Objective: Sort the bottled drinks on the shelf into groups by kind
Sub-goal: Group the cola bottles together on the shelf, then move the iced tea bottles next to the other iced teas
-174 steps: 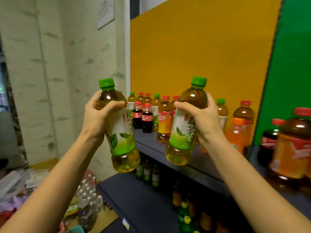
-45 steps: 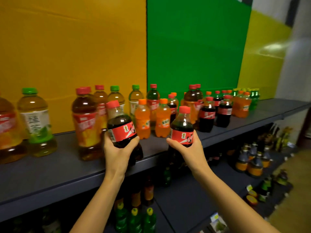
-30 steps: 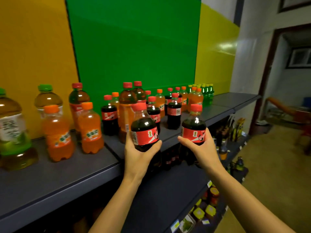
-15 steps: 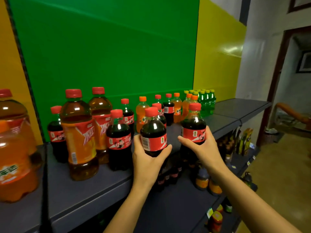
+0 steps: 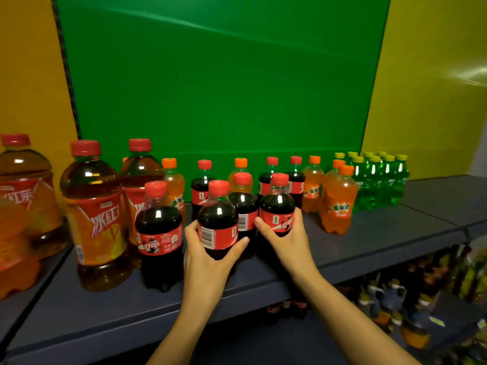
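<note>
Left hand (image 5: 208, 262): wrapped round the lower body of the left cola bottle (image 5: 217, 219).
Right hand (image 5: 287, 241): closed round the right cola bottle (image 5: 276, 206), just beside the first.
Position: both bottles are held over the front strip of the shelf (image 5: 369, 246); the bases are hidden by the hands, so contact with the shelf cannot be confirmed.
Axis: both long axes upright, red caps up.
Key relation: a standing cola bottle (image 5: 159, 233) lies just left of the left hand, which is the nearer; a rear cola bottle (image 5: 243, 204) stands behind the gap between the held pair.
Judged step: the pair is being set into the cola group.
Neighbours: iced tea bottles (image 5: 95, 206) left, orange soda bottles (image 5: 337, 204) right.
</note>
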